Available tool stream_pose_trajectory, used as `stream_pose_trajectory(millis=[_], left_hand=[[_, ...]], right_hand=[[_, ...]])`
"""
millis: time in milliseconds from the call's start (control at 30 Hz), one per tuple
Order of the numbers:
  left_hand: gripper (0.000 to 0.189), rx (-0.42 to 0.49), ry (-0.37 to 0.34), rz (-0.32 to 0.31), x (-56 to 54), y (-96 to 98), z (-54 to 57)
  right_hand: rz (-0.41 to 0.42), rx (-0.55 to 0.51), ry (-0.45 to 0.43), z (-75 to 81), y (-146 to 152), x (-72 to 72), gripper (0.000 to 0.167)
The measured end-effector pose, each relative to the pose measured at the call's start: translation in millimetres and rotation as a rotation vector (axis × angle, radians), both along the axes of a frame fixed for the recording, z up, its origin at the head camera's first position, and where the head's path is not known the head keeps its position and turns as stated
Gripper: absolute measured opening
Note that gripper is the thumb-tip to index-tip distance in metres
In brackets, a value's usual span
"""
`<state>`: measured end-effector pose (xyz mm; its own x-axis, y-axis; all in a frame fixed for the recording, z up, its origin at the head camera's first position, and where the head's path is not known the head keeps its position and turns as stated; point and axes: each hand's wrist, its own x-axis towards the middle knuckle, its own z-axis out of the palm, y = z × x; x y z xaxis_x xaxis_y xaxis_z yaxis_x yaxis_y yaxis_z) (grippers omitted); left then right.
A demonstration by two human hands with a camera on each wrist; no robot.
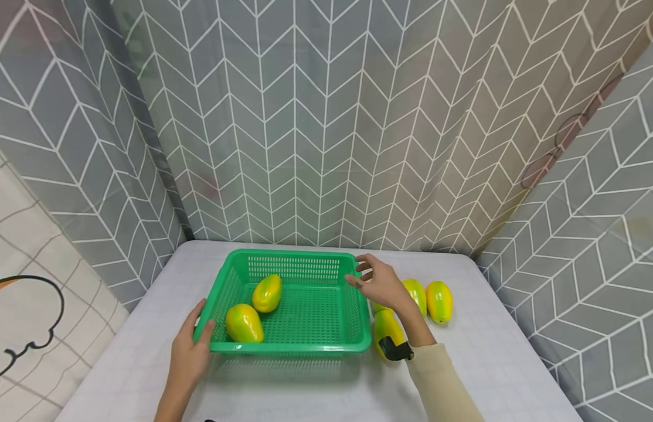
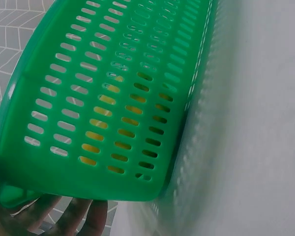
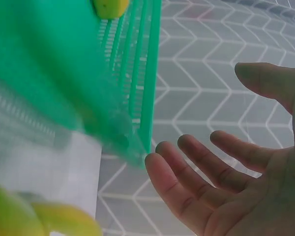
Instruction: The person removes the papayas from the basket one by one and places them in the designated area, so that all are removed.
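Note:
A green plastic basket (image 1: 289, 348) with slotted walls stands on the table, two yellow-green papaya-like fruits (image 1: 244, 323) inside its left half. At its front left corner my left hand (image 1: 189, 346) grips the rim, thumb over the edge and fingers around the outside. In the left wrist view, those fingers (image 2: 71, 216) show below the basket's end wall (image 2: 103, 187). My right hand (image 1: 381, 284) is beside the back right corner, holding nothing. The right wrist view shows its thumb spread from loosely bent fingers (image 3: 169, 184), the fingertips close to the basket rim (image 3: 150, 88).
Several more yellow-green fruits (image 1: 439, 302) lie on the table right of the basket, some partly hidden by my right forearm. A black band (image 1: 396, 350) is on my right wrist. Grey patterned curtains (image 1: 316, 129) stand behind the white table (image 1: 495, 351) and along its sides.

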<state>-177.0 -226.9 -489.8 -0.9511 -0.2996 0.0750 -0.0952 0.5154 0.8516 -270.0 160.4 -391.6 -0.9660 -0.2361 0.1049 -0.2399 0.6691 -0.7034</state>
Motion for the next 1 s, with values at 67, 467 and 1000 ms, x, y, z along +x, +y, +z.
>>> stream_pose_trajectory(millis=[67,467,1000], left_hand=[[0.062,-0.017,0.008,-0.001,-0.9,-0.1,0.9],[0.063,-0.060,0.129,-0.075,-8.6,-4.0,7.5],[0.056,-0.067,0.258,-0.185,-13.0,-13.9,-5.9]], right_hand=[[0.019,-0.003,-0.009,1.3,-8,-2.1,0.062],[0.118,0.046,-0.033,2.6,-61,-6.1,0.062],[0.210,0.123,-0.084,-6.3,-123,-24.4,0.060]])
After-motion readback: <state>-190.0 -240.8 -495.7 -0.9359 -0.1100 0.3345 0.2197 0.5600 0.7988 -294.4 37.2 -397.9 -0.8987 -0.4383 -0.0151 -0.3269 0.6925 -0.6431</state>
